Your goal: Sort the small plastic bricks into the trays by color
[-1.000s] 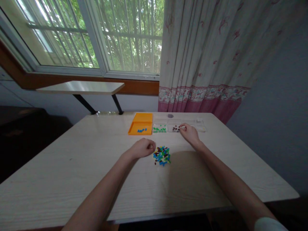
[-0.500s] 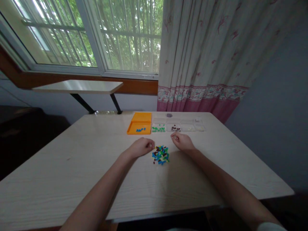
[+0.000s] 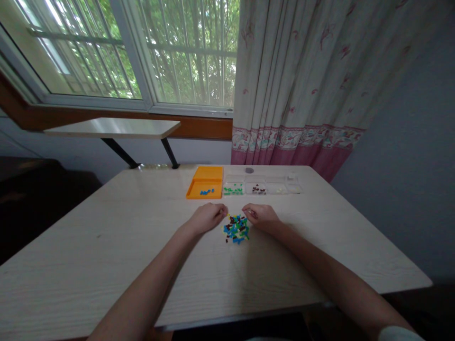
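A loose pile of small blue, green, brown and yellow pieces (image 3: 236,229), like tiny building bricks, lies on the table. At its upper left edge is my left hand (image 3: 209,217), fingers curled together; whatever they pinch is too small to name. My right hand (image 3: 262,217) hovers by the pile's upper right edge, thumb and fingertips close together, and I cannot make out anything between them. Behind the hands, an orange box (image 3: 192,191) with its lid up holds several blue pieces (image 3: 207,192). Beside it, clear trays hold green pieces (image 3: 233,189), brown pieces (image 3: 259,189) and a few pale pieces (image 3: 279,190).
The pale wooden table (image 3: 117,265) carries everything. A raised shelf (image 3: 117,127) on black legs stands at the back left. A grey round spot (image 3: 249,170) sits near the back edge. Behind are a barred window and a patterned curtain (image 3: 291,94).
My right hand has moved left and slightly down, from in front of the clear trays to the pile's edge. My left hand stays beside the pile, its fingers drawn a little closer.
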Tool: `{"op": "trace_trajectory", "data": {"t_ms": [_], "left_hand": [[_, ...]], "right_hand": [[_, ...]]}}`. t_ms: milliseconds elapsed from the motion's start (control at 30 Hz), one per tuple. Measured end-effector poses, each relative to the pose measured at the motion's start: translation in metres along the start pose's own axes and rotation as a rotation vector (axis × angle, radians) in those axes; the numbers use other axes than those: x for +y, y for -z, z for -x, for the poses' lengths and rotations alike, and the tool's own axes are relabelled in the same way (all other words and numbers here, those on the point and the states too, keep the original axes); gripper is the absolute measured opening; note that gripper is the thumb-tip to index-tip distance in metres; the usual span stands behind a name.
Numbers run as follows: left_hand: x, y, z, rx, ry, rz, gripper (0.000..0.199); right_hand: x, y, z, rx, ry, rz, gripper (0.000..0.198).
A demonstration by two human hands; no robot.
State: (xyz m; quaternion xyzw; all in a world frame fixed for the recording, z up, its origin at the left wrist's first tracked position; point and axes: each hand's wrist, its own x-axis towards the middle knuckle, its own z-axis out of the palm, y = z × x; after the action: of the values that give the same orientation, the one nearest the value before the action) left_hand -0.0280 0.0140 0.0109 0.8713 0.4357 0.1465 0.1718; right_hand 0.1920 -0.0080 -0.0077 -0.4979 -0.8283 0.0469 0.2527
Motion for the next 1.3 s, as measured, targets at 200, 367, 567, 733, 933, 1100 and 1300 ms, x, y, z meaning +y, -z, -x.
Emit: {"op": "trace_trajectory", "data": {"t_ms": [200,367,567,733,933,1100,1300], "left_hand": [[0.021,-0.010,-0.001,0.006,-0.065,0.167,0.028],[0.026,-0.013,-0.002,0.058,-0.043,0.156,0.026],[0.025,-0.013,-0.002,0.100,-0.044,0.188,0.023],[0.029,-0.014,-0.001,0.146,-0.049,0.253,0.024],[0.031,-0.013,0.000,0.182,-0.008,0.265,0.029],[0.030,-0.014,-0.001,0.233,0.002,0.304,0.029],[0.031,-0.014,-0.001,0.243,-0.008,0.351,0.027]], "right_hand": [[-0.007,-0.003,0.001,0.074,0.092,-0.015,0.020],[-0.009,-0.003,0.002,0.072,0.119,-0.037,0.018],[-0.012,-0.002,0.002,0.046,0.037,-0.153,0.017],[-0.012,-0.003,0.001,0.085,-0.032,-0.235,0.016],[-0.010,-0.001,0.000,0.126,-0.060,-0.240,0.015],[-0.010,-0.002,0.001,0.139,-0.041,-0.273,0.018],[-0.010,-0.003,0.002,0.185,0.002,-0.268,0.017]]}}
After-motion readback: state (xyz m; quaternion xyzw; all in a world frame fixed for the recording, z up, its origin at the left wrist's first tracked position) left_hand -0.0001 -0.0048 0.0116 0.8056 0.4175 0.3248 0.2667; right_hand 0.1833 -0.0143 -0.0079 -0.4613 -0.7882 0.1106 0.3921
